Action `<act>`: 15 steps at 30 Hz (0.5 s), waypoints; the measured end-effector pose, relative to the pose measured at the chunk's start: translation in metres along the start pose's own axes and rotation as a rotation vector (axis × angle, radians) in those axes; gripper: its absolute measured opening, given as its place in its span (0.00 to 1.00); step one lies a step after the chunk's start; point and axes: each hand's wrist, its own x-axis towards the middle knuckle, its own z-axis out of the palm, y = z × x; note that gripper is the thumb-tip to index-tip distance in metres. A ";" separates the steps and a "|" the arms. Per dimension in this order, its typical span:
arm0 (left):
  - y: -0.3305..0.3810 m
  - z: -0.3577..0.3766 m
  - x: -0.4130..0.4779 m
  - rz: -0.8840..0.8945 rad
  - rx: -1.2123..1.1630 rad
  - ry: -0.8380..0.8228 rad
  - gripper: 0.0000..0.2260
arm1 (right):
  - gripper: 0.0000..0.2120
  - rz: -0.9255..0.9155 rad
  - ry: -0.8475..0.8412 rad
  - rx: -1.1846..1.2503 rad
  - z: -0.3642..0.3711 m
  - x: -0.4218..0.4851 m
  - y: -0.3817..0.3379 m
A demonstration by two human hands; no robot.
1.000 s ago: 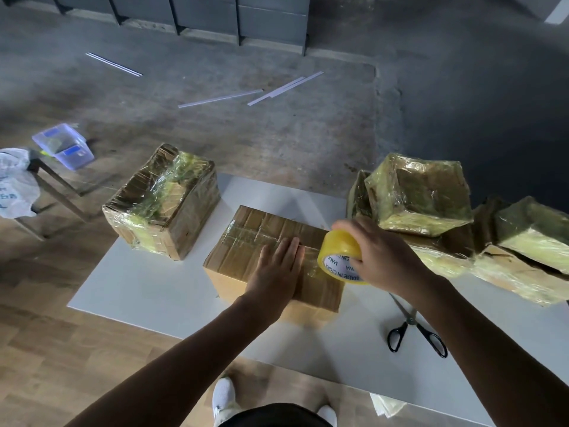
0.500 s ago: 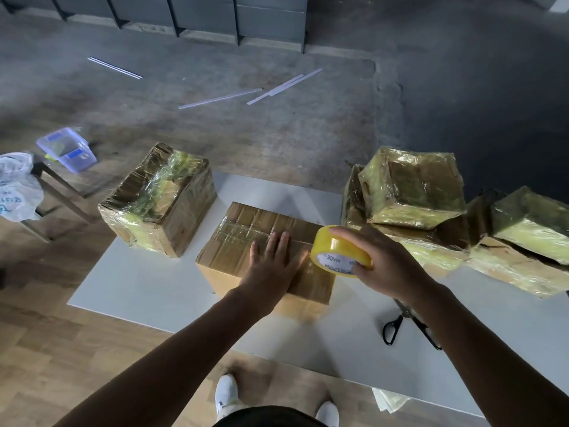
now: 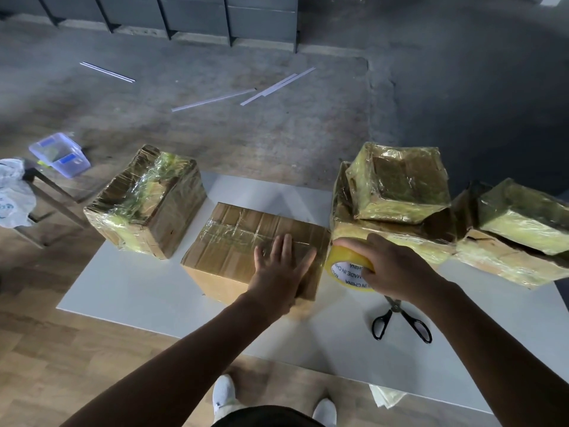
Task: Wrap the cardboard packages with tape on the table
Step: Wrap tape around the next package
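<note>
1. Bottom centre: two white shoes (image 3: 224,392) on the wood floor.
2. Lower right: one pair of black-handled scissors (image 3: 400,322) lies on the white table (image 3: 138,291).
3. Mid-frame: the left hand (image 3: 277,272) presses flat on the one plain cardboard package (image 3: 234,241), fingers straight and slightly spread.
4. The right hand (image 3: 397,269) curls its fingers round one yellow tape roll (image 3: 345,263), just beside that package's right end. The roll's core reads "MADE IN CHINA".
5. One part-wrapped package (image 3: 147,201) sits at the left, and at least four wrapped packages (image 3: 397,183) are stacked at the right.
</note>
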 end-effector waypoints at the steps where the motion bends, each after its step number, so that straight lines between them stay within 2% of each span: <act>1: -0.001 0.000 0.001 -0.004 0.000 -0.013 0.51 | 0.27 0.016 -0.001 -0.054 0.000 -0.005 0.005; 3: -0.001 -0.002 0.003 -0.009 0.009 -0.029 0.51 | 0.26 0.036 -0.040 -0.207 0.003 -0.012 0.013; 5: 0.003 -0.006 0.005 -0.018 0.022 -0.041 0.51 | 0.27 0.041 -0.104 -0.210 0.010 -0.016 0.015; 9: 0.018 -0.015 0.007 -0.067 0.072 -0.110 0.51 | 0.28 0.090 -0.128 -0.169 0.038 -0.009 0.010; 12: 0.027 -0.016 0.007 -0.019 0.104 -0.058 0.45 | 0.26 0.130 -0.196 -0.079 0.054 0.001 0.007; 15: 0.039 -0.010 0.011 0.059 0.113 0.016 0.40 | 0.27 0.068 -0.165 -0.117 0.061 0.011 0.005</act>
